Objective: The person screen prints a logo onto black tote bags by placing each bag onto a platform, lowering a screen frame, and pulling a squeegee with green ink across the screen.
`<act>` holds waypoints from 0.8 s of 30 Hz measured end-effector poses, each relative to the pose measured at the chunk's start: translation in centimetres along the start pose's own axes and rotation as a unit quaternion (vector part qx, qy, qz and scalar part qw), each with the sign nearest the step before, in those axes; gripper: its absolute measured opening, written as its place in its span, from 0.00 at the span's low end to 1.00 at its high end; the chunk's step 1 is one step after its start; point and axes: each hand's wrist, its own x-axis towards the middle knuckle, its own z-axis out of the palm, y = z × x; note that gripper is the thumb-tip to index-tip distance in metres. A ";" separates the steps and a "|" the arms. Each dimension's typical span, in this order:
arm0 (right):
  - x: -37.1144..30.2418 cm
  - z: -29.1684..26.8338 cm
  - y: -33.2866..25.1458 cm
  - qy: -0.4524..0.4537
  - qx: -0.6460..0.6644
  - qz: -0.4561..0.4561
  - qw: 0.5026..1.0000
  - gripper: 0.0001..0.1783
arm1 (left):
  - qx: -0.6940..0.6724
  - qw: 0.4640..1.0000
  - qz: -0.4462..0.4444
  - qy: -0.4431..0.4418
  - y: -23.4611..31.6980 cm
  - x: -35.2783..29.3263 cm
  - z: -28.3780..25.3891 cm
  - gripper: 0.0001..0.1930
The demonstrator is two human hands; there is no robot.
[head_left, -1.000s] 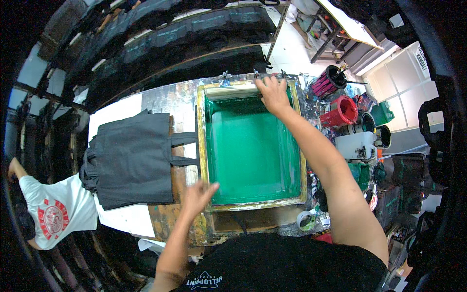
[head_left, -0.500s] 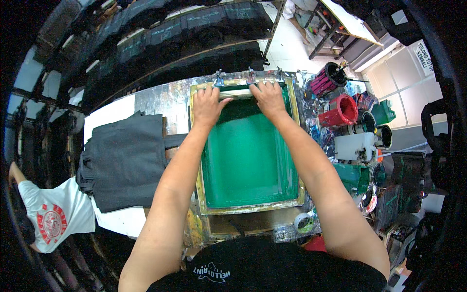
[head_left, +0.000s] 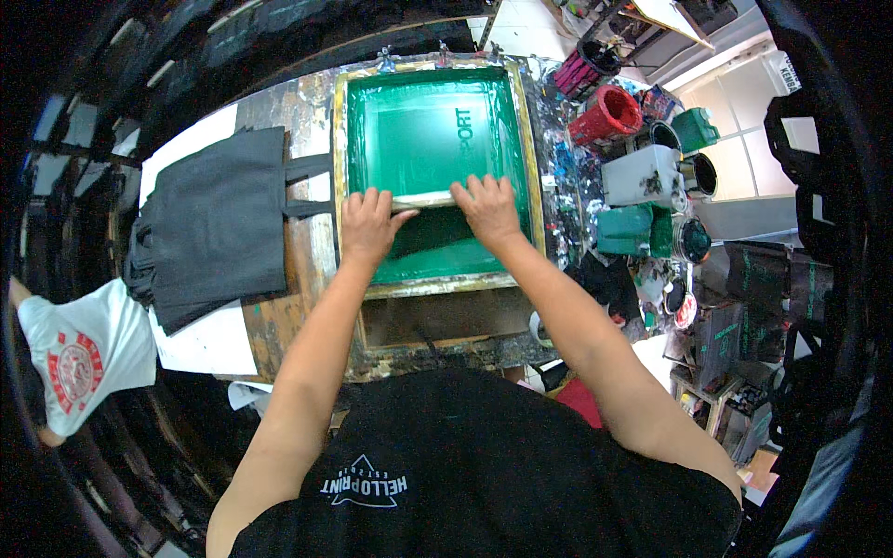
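A screen-printing frame (head_left: 340,121) lies on the table before me, its mesh (head_left: 409,130) coated with wet green ink. Across its lower half stands a squeegee (head_left: 425,200) with a pale handle. My left hand (head_left: 368,226) grips the squeegee's left end and my right hand (head_left: 488,212) its right end, fingers curled over the top. Dark lettering shows through the ink above the squeegee; a darker band of ink lies just below it. To the left rests a stack of dark grey tote bags (head_left: 223,205), with handle straps reaching toward the frame.
Clamps (head_left: 443,58) line the frame's far edge. Right of it stand a red tub (head_left: 595,116), a purple-streaked tub (head_left: 579,70), a white canister (head_left: 642,177) and a green container (head_left: 623,230). Another person in a white shirt (head_left: 88,358) is at far left.
Both hands have drawn the squeegee from the frame's far edge toward me, past its middle. Lettering now shows in the mesh behind it. The whole view has shifted.
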 end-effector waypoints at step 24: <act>-10.1 -6.0 -6.1 -0.074 0.132 0.053 0.987 0.25 | -0.078 0.957 -0.243 -0.140 -2.6 -16.9 -3.6 0.46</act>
